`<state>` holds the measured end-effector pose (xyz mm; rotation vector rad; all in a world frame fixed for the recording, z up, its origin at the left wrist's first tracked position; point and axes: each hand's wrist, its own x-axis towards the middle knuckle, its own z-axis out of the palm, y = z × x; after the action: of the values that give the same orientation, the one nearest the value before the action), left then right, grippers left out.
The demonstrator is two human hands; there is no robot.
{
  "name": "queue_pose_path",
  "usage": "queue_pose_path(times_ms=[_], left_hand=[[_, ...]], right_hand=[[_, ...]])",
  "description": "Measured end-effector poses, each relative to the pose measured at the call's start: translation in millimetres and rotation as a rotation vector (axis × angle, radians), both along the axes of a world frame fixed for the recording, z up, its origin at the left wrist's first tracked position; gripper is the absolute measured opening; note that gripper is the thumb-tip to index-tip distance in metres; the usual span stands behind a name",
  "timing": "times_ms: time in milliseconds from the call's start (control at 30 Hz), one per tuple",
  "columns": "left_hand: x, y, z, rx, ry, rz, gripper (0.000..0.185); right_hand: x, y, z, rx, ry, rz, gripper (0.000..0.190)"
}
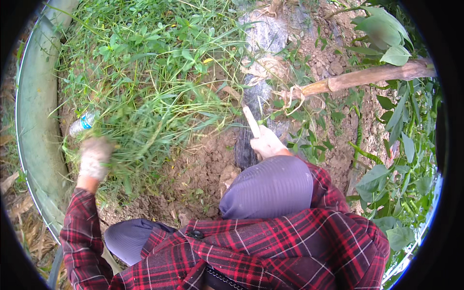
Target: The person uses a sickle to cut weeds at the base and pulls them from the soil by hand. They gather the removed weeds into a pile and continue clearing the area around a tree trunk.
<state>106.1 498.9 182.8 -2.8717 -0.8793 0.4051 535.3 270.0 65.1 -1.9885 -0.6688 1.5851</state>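
Observation:
My left hand (pixel 95 154), in a soiled white glove and blurred by motion, is at the left edge of a heap of long grass and weeds (pixel 145 134); whether its fingers hold any of it cannot be made out. Just above it lies a clear plastic bottle (pixel 82 124) with a blue label. In the middle, my right hand (pixel 267 143), also gloved in white, grips the pale handle of a hand tool (pixel 251 121). The tool's brownish, rusty-looking head (pixel 231 92) reaches up and left into the weeds, partly hidden by them.
Dark plastic film (pixel 246 145) runs along the soil, with a dry stalk (pixel 377 78) projecting over the ground at upper right. Leafy plants with green pods (pixel 359 136) stand at right. A greenish sheet barrier (pixel 40 119) curves along the left. My knees are close below the hands.

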Motion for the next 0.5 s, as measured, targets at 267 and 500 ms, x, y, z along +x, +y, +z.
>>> queue_pose_path(times_ms=[267,500], left_hand=[[227,2,-70,-0.204,0.138,-0.397,0.02],[274,19,-117,-0.207,0.081,-0.387,0.03]], right_hand=[[15,9,-17,0.094,-0.055,-0.348,0.023],[-2,2,-6,-0.09,0.198,-0.167,0.024]])
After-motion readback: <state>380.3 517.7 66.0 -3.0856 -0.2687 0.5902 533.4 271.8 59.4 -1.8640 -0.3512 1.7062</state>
